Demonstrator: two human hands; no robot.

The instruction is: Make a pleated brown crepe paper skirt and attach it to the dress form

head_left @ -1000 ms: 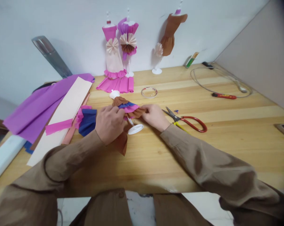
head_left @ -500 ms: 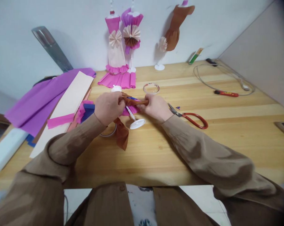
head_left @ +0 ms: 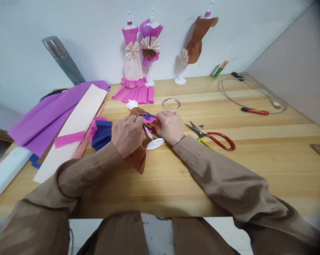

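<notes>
A small white dress-form stand lies on its side on the table, its round base (head_left: 155, 143) toward me and its white top (head_left: 132, 104) pointing away. Brown crepe paper (head_left: 138, 112) with blue and pink layers wraps its body. My left hand (head_left: 128, 134) is closed at the left side of this brown paper, fingertips pinching its edge. At the opposite side my right hand (head_left: 170, 125) pinches the paper layers too. Below my left hand hangs a loose brown paper piece (head_left: 138, 161). My palms hide part of the stand.
Red-handled scissors (head_left: 218, 139) lie right of my right hand, beside a tape ring (head_left: 171, 104). Purple paper (head_left: 53, 113), a cream sheet (head_left: 77, 124) and blue paper (head_left: 101, 134) are at left. Dressed mini stands (head_left: 132, 65) line the wall. A cable (head_left: 245, 101) curls at back right.
My right hand has come closer to my left, and my left has shifted slightly down. The brown strip stretched between them is now gathered against the stand, showing the blue and pink layers.
</notes>
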